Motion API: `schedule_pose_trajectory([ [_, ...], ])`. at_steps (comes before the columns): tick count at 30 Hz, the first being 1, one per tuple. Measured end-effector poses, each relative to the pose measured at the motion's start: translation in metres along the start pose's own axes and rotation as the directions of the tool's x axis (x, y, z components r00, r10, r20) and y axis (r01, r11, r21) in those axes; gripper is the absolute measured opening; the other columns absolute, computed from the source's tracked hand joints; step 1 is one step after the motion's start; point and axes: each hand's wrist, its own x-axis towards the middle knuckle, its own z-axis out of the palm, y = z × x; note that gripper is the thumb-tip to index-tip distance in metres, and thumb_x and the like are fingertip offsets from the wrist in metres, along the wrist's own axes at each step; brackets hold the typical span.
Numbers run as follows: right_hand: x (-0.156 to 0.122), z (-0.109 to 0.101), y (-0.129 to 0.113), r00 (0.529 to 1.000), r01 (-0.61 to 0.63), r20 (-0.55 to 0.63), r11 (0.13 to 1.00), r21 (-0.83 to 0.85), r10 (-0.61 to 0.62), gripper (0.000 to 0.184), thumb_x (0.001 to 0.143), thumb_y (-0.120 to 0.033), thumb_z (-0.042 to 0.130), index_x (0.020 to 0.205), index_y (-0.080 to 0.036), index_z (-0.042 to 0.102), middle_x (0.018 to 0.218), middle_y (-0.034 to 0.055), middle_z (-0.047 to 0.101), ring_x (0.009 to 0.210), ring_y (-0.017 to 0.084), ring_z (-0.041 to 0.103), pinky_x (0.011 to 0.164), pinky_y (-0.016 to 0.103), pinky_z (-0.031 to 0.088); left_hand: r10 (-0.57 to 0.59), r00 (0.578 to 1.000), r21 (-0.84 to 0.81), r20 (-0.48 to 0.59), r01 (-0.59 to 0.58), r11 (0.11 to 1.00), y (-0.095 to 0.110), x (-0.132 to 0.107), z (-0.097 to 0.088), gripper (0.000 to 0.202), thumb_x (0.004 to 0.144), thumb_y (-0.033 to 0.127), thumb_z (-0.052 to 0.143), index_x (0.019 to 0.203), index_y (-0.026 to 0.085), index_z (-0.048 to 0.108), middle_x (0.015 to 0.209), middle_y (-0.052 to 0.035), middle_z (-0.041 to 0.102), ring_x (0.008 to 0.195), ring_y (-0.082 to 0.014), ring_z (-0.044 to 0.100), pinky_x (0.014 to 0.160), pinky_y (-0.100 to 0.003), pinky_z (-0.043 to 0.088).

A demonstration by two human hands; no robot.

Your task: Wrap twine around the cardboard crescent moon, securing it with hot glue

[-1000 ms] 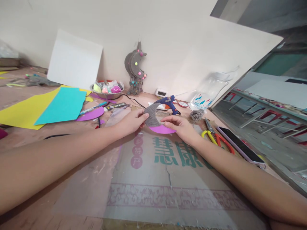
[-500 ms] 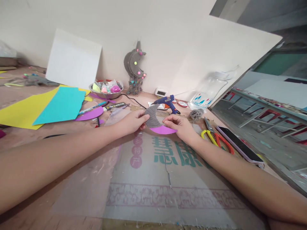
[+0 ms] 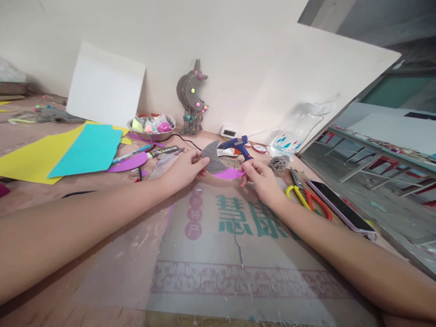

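Note:
My left hand (image 3: 182, 170) pinches the left side of a crescent-shaped piece (image 3: 214, 160), grey and string-covered above with a purple paper part (image 3: 230, 173) below. My right hand (image 3: 260, 178) pinches the purple right tip of the same piece. The crescent is raised a little off the mat (image 3: 235, 254) with printed green characters. A blue glue gun (image 3: 236, 145) lies just behind the piece.
Yellow and teal paper sheets (image 3: 68, 152) lie at the left. A metal bowl of coloured bits (image 3: 151, 127), a grey moon decoration (image 3: 192, 97) against the wall, a ball of twine (image 3: 279, 162), yellow and orange pliers (image 3: 306, 197), a phone (image 3: 340, 208) and a clear jar (image 3: 299, 129) sit around.
Both hands have lifted the crescent off the mat and moved it slightly away from me. My right hand went from resting on the purple part to pinching its tip.

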Motion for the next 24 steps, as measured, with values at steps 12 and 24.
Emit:
schedule_pose_trajectory([
  [12,-0.001,0.003,-0.001,0.984,-0.107,0.143,0.994,-0.009,0.107,0.031,0.073,-0.041,0.064,0.091,-0.017,0.057,0.057,-0.0036,0.054,0.046,0.007,0.043,0.041,0.019,0.032,0.050,0.996,-0.032,-0.074,-0.052,0.998,0.010,-0.005,0.000,0.026,0.083,0.028,0.048,0.108,0.019,0.044,0.068,0.0051,0.050,0.062,-0.0091,0.057,0.060,-0.020,0.044],
  [24,0.000,0.003,-0.003,0.999,-0.046,-0.002,0.998,-0.030,0.046,0.021,0.075,-0.035,0.060,0.086,-0.017,0.056,0.057,-0.0052,0.046,0.045,0.006,0.038,0.042,0.019,0.030,0.156,0.981,0.273,0.112,-0.181,0.945,0.018,-0.014,0.006,0.021,0.075,0.022,0.054,0.095,0.017,0.056,0.091,-0.0027,0.059,0.084,-0.0130,0.057,0.075,-0.024,0.045],
])
